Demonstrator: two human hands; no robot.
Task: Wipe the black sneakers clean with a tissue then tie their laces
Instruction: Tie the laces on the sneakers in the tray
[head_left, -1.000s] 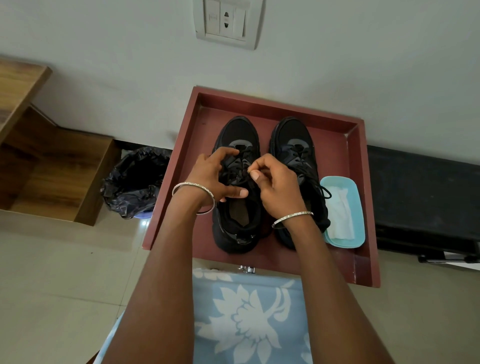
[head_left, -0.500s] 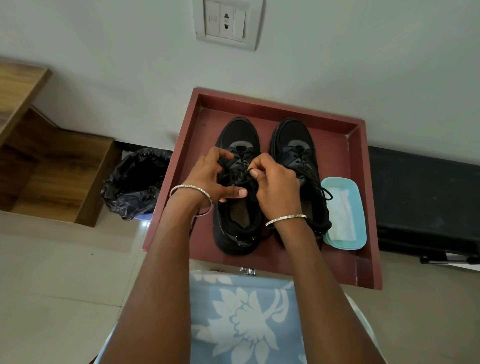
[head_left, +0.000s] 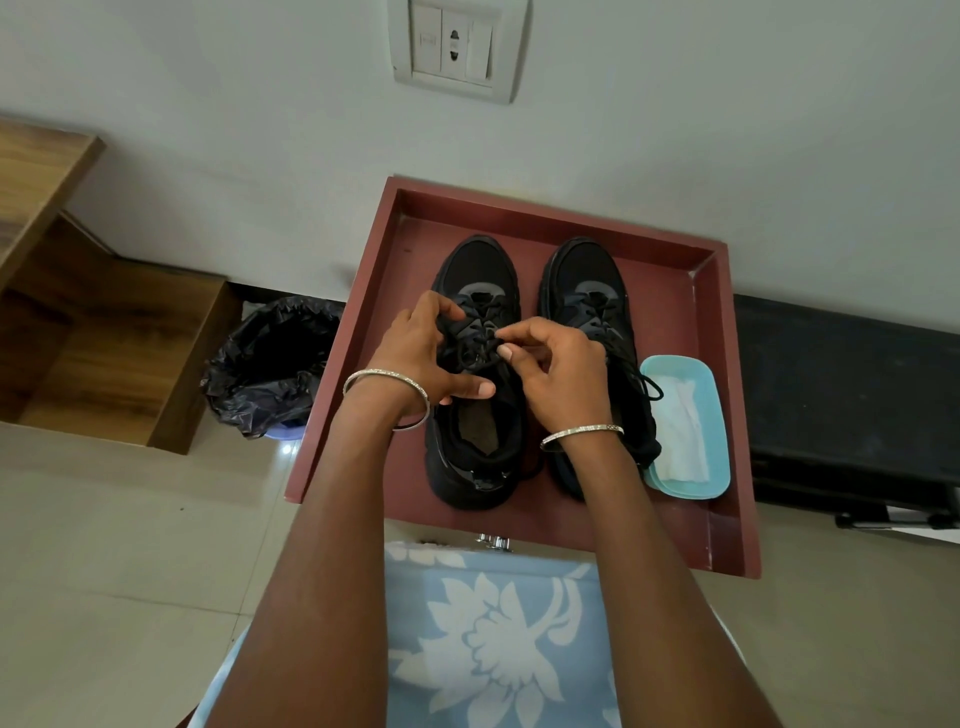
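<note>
Maroon tray (head_left: 670, 312), 2 black sneakers (head_left: 478, 265) side by side, blue dish (head_left: 720, 415) w/ tissue (head_left: 680, 431) at rt

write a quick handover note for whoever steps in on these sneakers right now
Left hand: fingers curled round the laces of the left sneaker.
Right hand: pinching the same laces.
Things: both sneakers stand side by side in the red tray. The tissue lies in the blue dish beside the right sneaker.
Done: wiping, it seems, since the tissue is set down.
Left: finish this knot, then tie the right sneaker, whose lace trails loose over its side.
</note>
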